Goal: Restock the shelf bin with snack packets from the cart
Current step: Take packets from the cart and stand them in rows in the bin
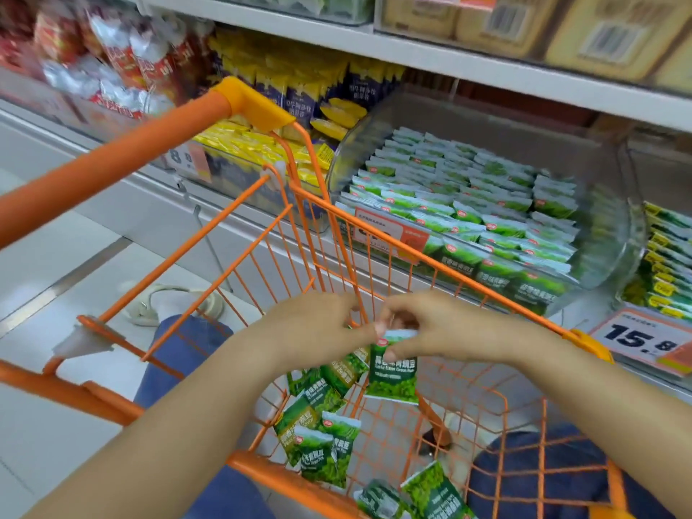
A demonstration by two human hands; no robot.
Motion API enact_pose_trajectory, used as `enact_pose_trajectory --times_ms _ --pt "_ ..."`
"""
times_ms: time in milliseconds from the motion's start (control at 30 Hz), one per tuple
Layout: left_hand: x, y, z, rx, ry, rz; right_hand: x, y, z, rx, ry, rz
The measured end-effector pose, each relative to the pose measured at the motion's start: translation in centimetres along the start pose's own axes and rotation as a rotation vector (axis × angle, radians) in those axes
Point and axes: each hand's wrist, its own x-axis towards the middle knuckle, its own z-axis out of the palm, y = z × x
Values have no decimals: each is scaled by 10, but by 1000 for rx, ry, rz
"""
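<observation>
My right hand (423, 327) pinches the top edge of a green snack packet (393, 376), which hangs upright above the orange wire cart (374, 256). My left hand (318, 327) is beside it, fingers curled at the same top edge; several green packets hang below it, and what it holds is hidden. More green packets (322, 443) lie loose on the cart floor. The clear shelf bin (614, 226) behind the cart holds several rows of the same green packets (468, 196).
A clear bin of yellow and blue packets (262, 144) sits left of the green bin. Red packets (112, 69) are at far left. A price tag reading 15.8 (640, 339) hangs on the shelf edge at right. The cart handle (112, 162) crosses the left.
</observation>
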Motion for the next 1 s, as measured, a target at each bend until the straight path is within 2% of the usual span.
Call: enact_pose_trajectory --times_ms 100,167,233,300,367,433,500,567,633,700,733,767,867,1000 --pt "-5 13 -9 -382 45 62 -26 -8 -26 375 205 -48" --pt "-6 22 -9 -631 14 157 -39 -7 -33 494 312 -59" --pt "-1 31 -8 -713 -27 279 -48 -3 -35 516 382 -56" --pt "5 39 -5 -639 35 345 -56 -1 -34 515 453 -66" --pt "15 51 -10 -527 143 375 -66 3 -41 442 602 -60" --pt "26 69 -25 -468 238 355 -83 16 -57 162 843 7" --pt "39 87 -43 -512 340 263 -104 43 -78 -225 1106 139" --pt "57 103 -55 -509 421 251 -122 79 -95 -301 1274 345" --pt "78 118 -60 -473 484 271 -130 113 -100 -104 1301 511" --pt "103 132 -61 -475 505 259 -127 129 -100 359 1242 464" --pt "115 140 -62 -497 516 248 -123 131 -100 532 1215 429" --pt "128 147 -63 -520 528 243 -119 130 -99 602 1178 416" --pt "164 170 -64 -515 536 224 -114 129 -98 447 1073 465" --pt "202 195 -65 -484 516 201 -115 134 -99 341 1075 486"
